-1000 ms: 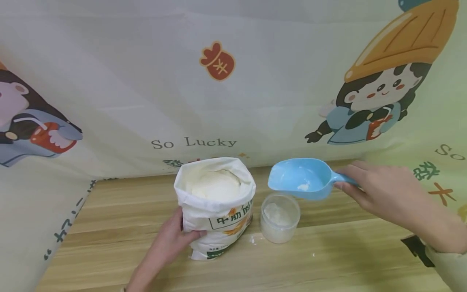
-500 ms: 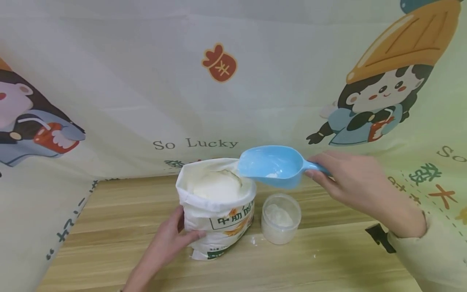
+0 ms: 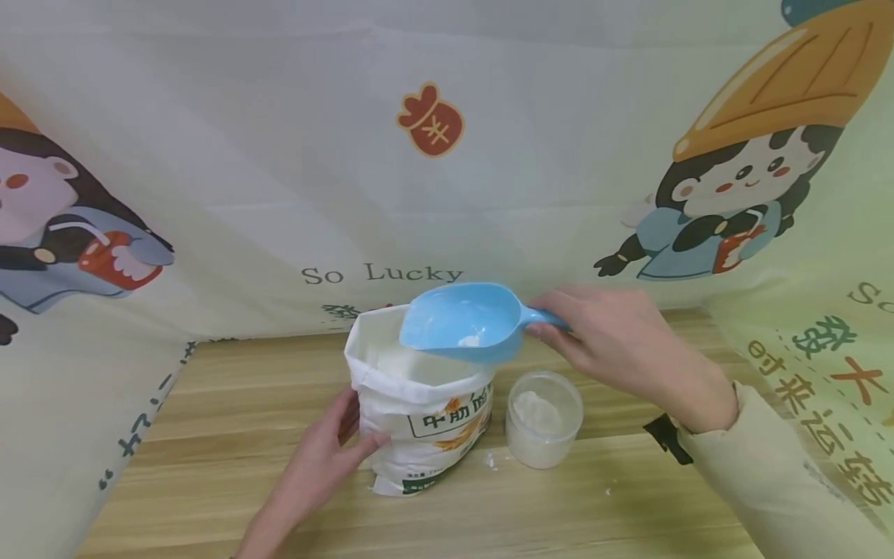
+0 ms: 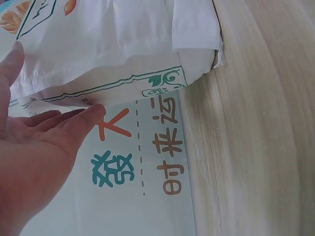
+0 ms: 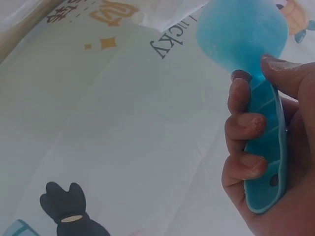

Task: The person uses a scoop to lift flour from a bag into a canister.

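Blue scoop (image 3: pixel 464 320), white bag (image 3: pixel 422 411) behind it, mouth partly hidden

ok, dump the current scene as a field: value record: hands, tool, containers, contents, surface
left_hand: left hand, touching the bag's left side, thumb toward its front
right_hand: right hand, gripping the scoop's handle
tool: blue scoop, above the bag's mouth, small white clump in its bowl
container_1: white printed bag, top open, pale powder inside
container_2: clear tub, right of the bag, white contents
surface: wood-grain table, white specks near the tub
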Motion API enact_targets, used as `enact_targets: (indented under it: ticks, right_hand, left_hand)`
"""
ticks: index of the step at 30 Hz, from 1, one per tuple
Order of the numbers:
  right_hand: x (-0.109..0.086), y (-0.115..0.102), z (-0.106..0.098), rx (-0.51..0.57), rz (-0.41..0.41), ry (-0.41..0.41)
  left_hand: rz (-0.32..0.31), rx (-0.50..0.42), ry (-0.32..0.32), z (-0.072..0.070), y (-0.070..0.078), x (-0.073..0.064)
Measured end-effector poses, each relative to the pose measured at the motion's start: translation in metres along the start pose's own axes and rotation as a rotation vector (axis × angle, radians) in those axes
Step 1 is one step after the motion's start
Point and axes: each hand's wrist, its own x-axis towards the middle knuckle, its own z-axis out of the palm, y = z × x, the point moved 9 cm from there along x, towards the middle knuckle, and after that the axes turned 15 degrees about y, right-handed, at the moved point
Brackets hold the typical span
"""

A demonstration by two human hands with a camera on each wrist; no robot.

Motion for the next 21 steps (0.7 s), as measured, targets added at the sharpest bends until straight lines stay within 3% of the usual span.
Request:
enact_targets:
  ticks: [9,16,21]
  right_hand:
    - [0.015,-0.013,0.013,-0.029,-0.077,-0.024]
    - [0.021,-0.026,0.018,-0.122,-0.208,-0.006]
    - [0.025,-0.028,0.017,-0.213,-0.245,0.004]
  left_hand:
    - [0.027,0.021,-0.012,0.0,0.002,-0.003]
    - [0.038,0.003,-0.004,0.0,0.002,-0.003]
    - [0.028,-0.004,-0.007,0.001,0.002,-0.004]
